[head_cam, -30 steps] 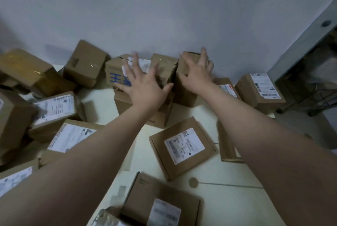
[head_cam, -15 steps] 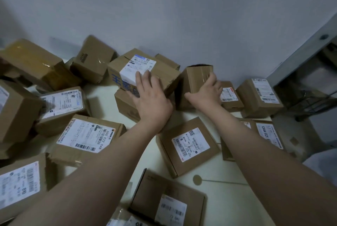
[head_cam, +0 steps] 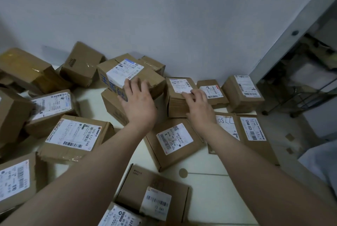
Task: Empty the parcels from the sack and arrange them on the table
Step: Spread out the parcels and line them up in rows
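Many brown cardboard parcels (head_cam: 73,135), most bearing white barcode labels, lay scattered over the pale desk (head_cam: 209,185) against the wall (head_cam: 164,16). Largest near the hands, a box with blue printing (head_cam: 145,78) sat tilted atop another box (head_cam: 111,105); the left grip (head_cam: 139,104) rested on it, fingers spread and straight. Beside it, the right grip (head_cam: 199,104) lay with relaxed fingers on a smaller labelled box (head_cam: 177,105), pinching nothing.
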Action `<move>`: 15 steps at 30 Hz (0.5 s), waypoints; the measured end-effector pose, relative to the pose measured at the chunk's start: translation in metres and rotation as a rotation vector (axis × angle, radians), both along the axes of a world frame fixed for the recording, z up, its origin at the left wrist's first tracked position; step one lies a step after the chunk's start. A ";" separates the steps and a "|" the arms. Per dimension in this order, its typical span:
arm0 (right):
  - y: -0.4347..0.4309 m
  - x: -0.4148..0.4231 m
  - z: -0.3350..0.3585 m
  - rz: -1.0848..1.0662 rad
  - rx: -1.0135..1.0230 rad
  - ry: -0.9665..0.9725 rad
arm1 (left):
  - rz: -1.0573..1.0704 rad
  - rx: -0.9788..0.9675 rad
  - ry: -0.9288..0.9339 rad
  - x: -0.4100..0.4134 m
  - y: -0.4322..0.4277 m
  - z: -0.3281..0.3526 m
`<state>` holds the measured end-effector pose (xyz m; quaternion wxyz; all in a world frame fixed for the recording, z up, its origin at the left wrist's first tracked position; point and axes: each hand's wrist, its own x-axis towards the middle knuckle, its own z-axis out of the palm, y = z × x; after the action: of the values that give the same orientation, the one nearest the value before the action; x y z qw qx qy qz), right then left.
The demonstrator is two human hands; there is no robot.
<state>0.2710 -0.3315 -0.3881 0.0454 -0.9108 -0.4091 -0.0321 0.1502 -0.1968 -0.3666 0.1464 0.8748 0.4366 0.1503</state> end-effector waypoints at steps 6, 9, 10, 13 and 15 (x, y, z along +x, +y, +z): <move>0.023 0.007 -0.005 -0.134 -0.012 -0.071 | -0.028 0.093 -0.027 -0.005 0.005 -0.010; 0.032 0.011 -0.009 -0.216 -0.093 -0.017 | -0.033 0.127 -0.025 -0.005 0.011 -0.013; 0.034 0.010 -0.012 -0.225 -0.112 -0.009 | -0.033 0.133 -0.027 -0.005 0.011 -0.014; 0.039 0.002 -0.015 -0.151 0.089 0.064 | -0.049 0.124 -0.030 -0.005 0.012 -0.013; 0.048 -0.004 -0.008 -0.095 0.358 0.288 | -0.046 0.123 -0.029 -0.007 0.014 -0.011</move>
<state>0.2667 -0.2840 -0.3964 0.2625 -0.9016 -0.3430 0.0242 0.1432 -0.1826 -0.3777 0.1019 0.8898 0.4041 0.1861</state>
